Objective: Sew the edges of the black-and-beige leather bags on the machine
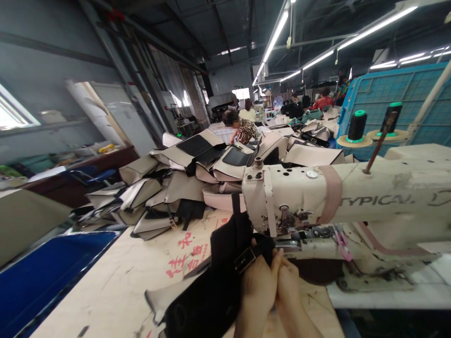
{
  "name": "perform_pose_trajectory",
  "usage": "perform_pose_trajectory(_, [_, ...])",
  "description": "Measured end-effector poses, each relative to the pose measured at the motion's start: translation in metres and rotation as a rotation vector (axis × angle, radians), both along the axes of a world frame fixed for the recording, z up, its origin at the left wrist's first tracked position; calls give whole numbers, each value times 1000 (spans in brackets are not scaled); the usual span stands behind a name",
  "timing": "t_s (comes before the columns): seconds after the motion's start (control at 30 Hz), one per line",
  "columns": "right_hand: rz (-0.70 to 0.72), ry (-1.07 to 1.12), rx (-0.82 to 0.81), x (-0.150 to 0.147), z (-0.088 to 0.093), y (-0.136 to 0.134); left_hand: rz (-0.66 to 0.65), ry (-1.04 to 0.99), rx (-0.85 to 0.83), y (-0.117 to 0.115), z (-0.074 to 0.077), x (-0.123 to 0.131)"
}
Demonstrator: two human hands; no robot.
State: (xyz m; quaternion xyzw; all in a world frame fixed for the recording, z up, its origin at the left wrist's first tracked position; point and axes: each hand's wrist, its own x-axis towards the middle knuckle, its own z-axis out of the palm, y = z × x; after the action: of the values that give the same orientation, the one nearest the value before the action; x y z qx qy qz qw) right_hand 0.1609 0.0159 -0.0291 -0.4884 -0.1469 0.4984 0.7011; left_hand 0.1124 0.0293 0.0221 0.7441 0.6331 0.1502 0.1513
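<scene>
A black and beige bag piece [207, 291] with a gold buckle [244, 260] lies over the front of the wooden table, at the left of a cream sewing machine [292, 197]. My left hand [259, 281] is closed on the black part just below the machine's head, its wrist beside the buckle. Touching it on the right, my right hand [287, 277] has its fingers pressed together at the edge of the same black material. What lies between the fingertips is too small to make out.
A pile of beige and black bags [179, 188] covers the back of the wooden table [116, 281]. Thread spools [357, 126] stand above the machine, before a blue mesh cage [394, 94]. A blue bin [70, 258] is at the left. A person [244, 129] bends beyond the pile.
</scene>
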Motion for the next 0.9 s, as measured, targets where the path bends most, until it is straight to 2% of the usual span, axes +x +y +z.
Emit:
perform_pose_trajectory(0.1, [24, 101, 24, -2, -4, 2, 128, 5, 15, 14, 2, 7])
perform_pose_trajectory(0.2, [26, 159, 31, -4, -11, 5, 229, 81, 17, 15, -3, 14])
perform_pose_trajectory(0.37, [3, 181, 8, -4, -13, 6, 176, 142, 19, 17, -7, 13])
perform_pose_trajectory(0.57, [-6, 209, -24, -6, -10, 7, 174, -195, -102, 32, -20, -9])
perform_pose_trajectory(0.67, [-4, 244, -25, -9, -9, 8, 157, -271, -118, 38, -25, -13])
perform_pose_trajectory(0.77, [-16, 267, -15, -10, -8, 10, 126, -255, -124, 41, -25, -12])
perform_pose_trajectory(0.9, [-30, 250, -52, -10, -14, 11, 91, -139, -130, 42, -20, -12])
